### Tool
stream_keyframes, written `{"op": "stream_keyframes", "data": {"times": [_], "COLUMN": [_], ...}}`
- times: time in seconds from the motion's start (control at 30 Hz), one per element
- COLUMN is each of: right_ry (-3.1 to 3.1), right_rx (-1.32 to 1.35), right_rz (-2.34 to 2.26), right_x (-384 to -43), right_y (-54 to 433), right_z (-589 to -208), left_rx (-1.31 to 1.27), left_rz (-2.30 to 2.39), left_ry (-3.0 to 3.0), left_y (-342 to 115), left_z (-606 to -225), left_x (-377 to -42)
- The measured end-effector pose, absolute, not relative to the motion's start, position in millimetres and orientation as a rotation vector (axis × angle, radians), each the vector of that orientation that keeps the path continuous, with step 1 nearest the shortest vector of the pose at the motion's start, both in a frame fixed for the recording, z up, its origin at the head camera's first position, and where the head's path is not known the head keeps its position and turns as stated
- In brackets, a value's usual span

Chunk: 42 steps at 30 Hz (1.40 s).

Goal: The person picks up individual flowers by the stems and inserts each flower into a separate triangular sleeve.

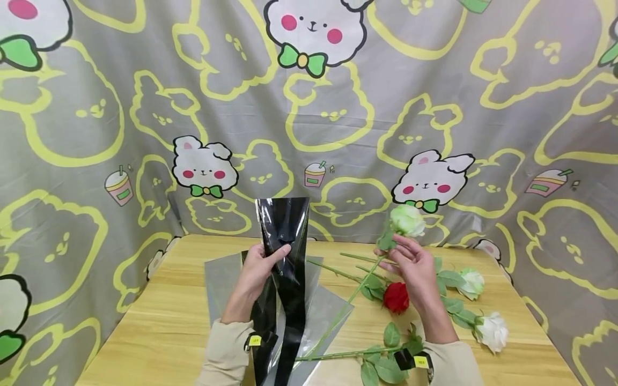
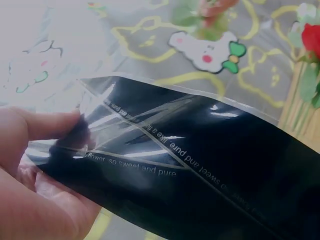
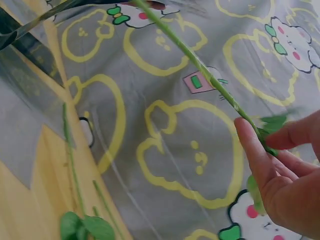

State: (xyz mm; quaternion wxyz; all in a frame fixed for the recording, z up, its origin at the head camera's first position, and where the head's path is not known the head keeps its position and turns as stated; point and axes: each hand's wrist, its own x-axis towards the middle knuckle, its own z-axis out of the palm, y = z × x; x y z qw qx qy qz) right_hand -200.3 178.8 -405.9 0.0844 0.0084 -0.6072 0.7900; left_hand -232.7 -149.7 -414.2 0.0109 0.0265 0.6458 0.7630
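Observation:
My left hand [image 1: 256,271] holds a black flower sleeve [image 1: 293,273] with clear parts, raised above the table, thumb on its front. Printed lettering shows on the sleeve [image 2: 210,135] in the left wrist view. On the right, my right hand [image 1: 417,273] pinches a pale green-white rose [image 1: 407,221] by its stem, just below the bloom. The long stem [image 3: 200,67] slants down to the left in the head view, apart from my left hand. Beneath my right hand lies a red rose [image 1: 396,298] on the table.
More black-and-clear sleeves [image 1: 219,281] lie flat under my left hand. Two whitish roses, one greenish [image 1: 470,284] and one white [image 1: 491,332], rest at the right. A leafy stem [image 1: 338,354] runs along the front, its bloom hidden. A patterned curtain [image 1: 338,123] hangs around the wooden table [image 1: 159,311].

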Motion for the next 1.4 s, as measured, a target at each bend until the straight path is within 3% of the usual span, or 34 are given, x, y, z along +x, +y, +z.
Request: {"op": "stream_keyframes", "data": {"times": [0.27, 0.63, 1.03, 1.4], "right_ry": [-1.581, -1.391, -0.755, -0.594], "right_rx": [0.103, 0.166, 0.222, 0.233], "right_rz": [2.335, 2.482, 2.7, 2.439], "right_x": [-201.2, -192.4, -179.9, -180.1], "right_y": [196.2, 217.3, 249.9, 247.5], "right_z": [-380.7, -353.2, -300.2, -244.0], "left_rx": [0.092, 0.159, 0.317, 0.507], "left_rz": [2.384, 2.207, 2.199, 2.042], "left_ry": [1.88, 2.224, 2.214, 2.292], "left_y": [-140.2, -132.8, -115.8, -106.0], "left_z": [-420.0, -423.0, -430.5, -436.8], "left_x": [-234.3, -230.0, -230.1, -229.1]}}
